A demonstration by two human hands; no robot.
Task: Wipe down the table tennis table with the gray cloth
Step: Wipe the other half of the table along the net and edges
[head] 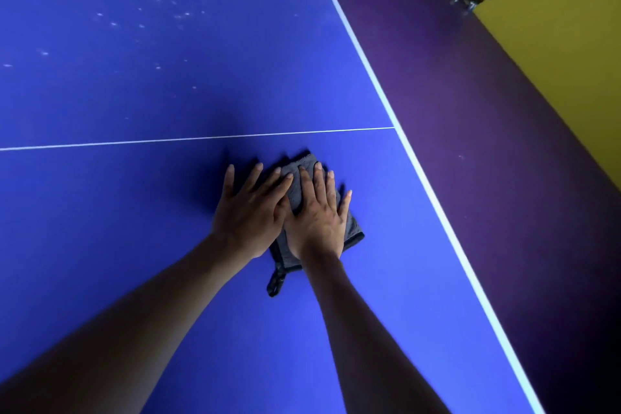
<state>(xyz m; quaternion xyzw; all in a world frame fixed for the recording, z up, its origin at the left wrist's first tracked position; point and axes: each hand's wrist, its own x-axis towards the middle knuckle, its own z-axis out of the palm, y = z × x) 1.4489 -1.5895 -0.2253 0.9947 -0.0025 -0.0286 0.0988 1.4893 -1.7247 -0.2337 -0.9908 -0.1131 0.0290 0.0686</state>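
We are pressing the gray cloth (295,188) flat against the table tennis table (134,94), just on the near side of the thin white centre line (201,137) and near the white-edged right side. The folded cloth's long axis is running from near-left to far-right, and its dark hanging loop (276,281) is trailing toward us. Our left hand (250,215) and right hand (317,217) are both lying palm-down with fingers straight and spread, gripping nothing; the right is resting fully on the cloth, the left partly. Pale specks are showing on the far blue surface. We are seeing a purple floor (470,111), a yellow floor area (554,44) and a wheeled frame (470,0) beyond.
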